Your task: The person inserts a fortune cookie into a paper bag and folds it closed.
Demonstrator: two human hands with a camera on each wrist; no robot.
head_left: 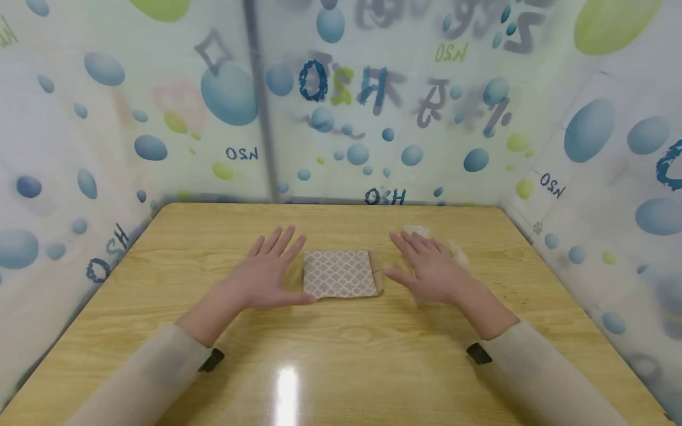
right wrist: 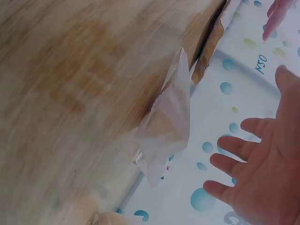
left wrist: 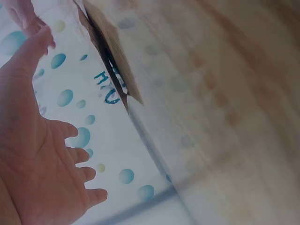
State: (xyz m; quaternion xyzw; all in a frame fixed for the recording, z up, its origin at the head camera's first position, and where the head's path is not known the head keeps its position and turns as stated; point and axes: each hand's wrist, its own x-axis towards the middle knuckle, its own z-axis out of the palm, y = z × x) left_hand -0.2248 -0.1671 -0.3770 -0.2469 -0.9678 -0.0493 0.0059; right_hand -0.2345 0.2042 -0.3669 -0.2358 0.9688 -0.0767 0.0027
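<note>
Packet [head_left: 340, 274], one: grey-and-white patterned, laid flat at the middle of the table [head_left: 351, 367], between the two hands. At its right end a plain brown flap [head_left: 378, 279] is seen, folded outward.

Left hand [head_left: 263, 281]: held palm down at the packet's left, fingers spread, nothing gripped. The thumb is extended toward the packet's near left corner; whether contact is made cannot be told.

Right hand [head_left: 428, 275]: held to the right of the packet and apart from it, fingers spread, thumb pointed at the flap, nothing pinched.

Wrapper [head_left: 417, 229], one: clear, crumpled, partly hidden by the right hand. Beside it a pale beige piece [head_left: 460, 255] is shown, its nature unclear.

Handling, as judged: the packet is best steadied at its left edge by light thumb pressure, so that the thin body is not bent. The flap is best approached from the side and lifted by its margin, as it could be creased or torn. The wrapper is best kept from being dragged along by the right hand.
</note>
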